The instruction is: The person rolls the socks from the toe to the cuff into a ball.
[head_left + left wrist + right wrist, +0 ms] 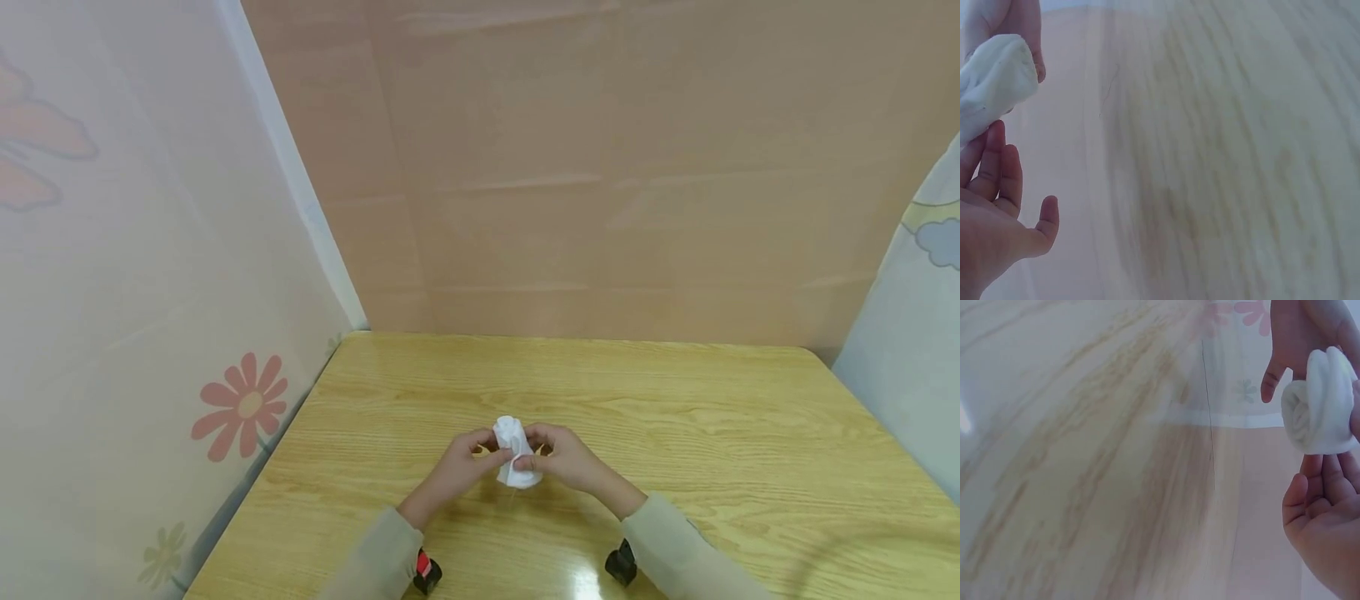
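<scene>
A small white rolled cloth [508,432] is held above the wooden table, between both hands. My left hand [456,468] pinches its left side, thumb on the near face and fingers behind. From the other side my right hand [573,460] grips it the same way, its thumb close to the left one. In the right wrist view the soft roll [1329,415] shows a spiral end and a thick fold beside it. The left wrist view has the cloth [1000,78] cut off by the frame's edge, with some left fingers [990,165] under it.
The wooden table [675,400] has a glossy patch near its front edge. A brown sheet [600,167] hangs behind it, and a pale flowered curtain [150,292] borders the left. Another printed curtain [915,358] stands at the right. Black wrist cameras [621,564] sit by the sleeves.
</scene>
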`<control>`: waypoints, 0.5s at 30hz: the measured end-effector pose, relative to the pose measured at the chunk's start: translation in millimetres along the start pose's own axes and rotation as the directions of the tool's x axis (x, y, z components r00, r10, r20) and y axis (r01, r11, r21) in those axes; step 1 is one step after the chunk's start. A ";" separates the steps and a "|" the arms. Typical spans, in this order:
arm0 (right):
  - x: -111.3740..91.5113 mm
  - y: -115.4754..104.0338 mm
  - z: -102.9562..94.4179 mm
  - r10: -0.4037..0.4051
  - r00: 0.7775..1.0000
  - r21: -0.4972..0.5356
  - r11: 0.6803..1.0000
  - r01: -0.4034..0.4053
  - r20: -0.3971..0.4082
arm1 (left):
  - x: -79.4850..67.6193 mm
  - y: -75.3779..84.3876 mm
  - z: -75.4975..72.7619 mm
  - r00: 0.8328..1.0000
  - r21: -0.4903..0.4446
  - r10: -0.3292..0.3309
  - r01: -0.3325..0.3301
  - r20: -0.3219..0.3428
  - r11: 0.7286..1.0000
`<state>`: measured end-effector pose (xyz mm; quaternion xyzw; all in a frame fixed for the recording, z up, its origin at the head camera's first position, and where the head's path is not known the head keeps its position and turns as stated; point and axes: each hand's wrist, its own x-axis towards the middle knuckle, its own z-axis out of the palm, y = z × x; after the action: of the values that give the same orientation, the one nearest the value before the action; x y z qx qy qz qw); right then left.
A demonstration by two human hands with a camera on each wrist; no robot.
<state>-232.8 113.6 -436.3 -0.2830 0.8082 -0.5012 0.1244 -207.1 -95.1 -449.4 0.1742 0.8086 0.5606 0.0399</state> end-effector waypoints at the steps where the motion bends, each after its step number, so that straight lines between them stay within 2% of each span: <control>1: -0.5 0.2 0.1 -0.002 1.000 0.004 1.000 0.002 -0.002 | -0.7 -0.7 0.7 1.000 0.000 0.006 -0.006 -0.002 1.000; 8: -3.0 0.4 0.0 -0.010 1.000 0.045 0.999 0.010 0.011 | -2.3 -5.9 5.2 0.999 0.020 0.034 -0.033 -0.027 0.999; 12: -3.7 -1.5 0.2 0.004 1.000 0.047 0.999 -0.004 0.002 | -3.4 -5.1 7.0 0.997 0.008 0.036 -0.036 -0.071 0.999; 15: -3.6 -3.2 1.4 0.008 0.999 0.034 0.999 -0.007 -0.035 | -3.9 -3.2 7.3 0.992 -0.014 0.062 -0.064 -0.112 0.998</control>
<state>-228.1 113.6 -434.5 -0.2689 0.8028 -0.5193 0.1166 -202.4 -90.8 -455.6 0.1679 0.7986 0.5775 -0.0214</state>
